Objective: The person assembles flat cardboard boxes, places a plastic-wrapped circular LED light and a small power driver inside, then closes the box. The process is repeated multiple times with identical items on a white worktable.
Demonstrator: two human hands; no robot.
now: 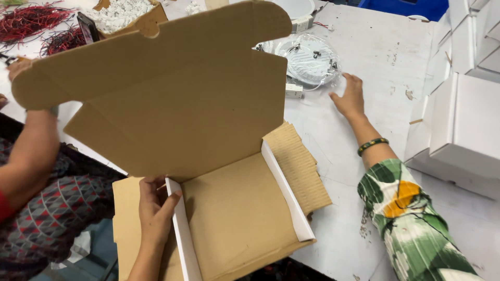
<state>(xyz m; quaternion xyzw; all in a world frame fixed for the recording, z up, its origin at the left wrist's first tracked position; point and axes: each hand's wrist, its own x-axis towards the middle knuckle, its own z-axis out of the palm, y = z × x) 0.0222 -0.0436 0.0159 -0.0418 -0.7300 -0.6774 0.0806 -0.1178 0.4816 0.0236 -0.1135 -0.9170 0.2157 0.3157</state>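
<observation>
An open brown cardboard box [234, 213] lies in front of me with its lid flap raised and its inner side walls white. My left hand [153, 205] grips the box's left wall, thumb inside and fingers outside. My right hand [350, 98] reaches out flat over the white table, fingers spread, just right of a round white lamp in a clear plastic bag [308, 61]. It touches the bag's edge at most and holds nothing. A beaded bracelet sits on that wrist.
Stacked white boxes [461, 119] fill the right side. Another person's arm [28, 151] in patterned clothing is at the left. Red wire bundles [31, 21] and a carton of small white parts [122, 14] lie at the back left. A blue bin [403, 8] stands at the far edge.
</observation>
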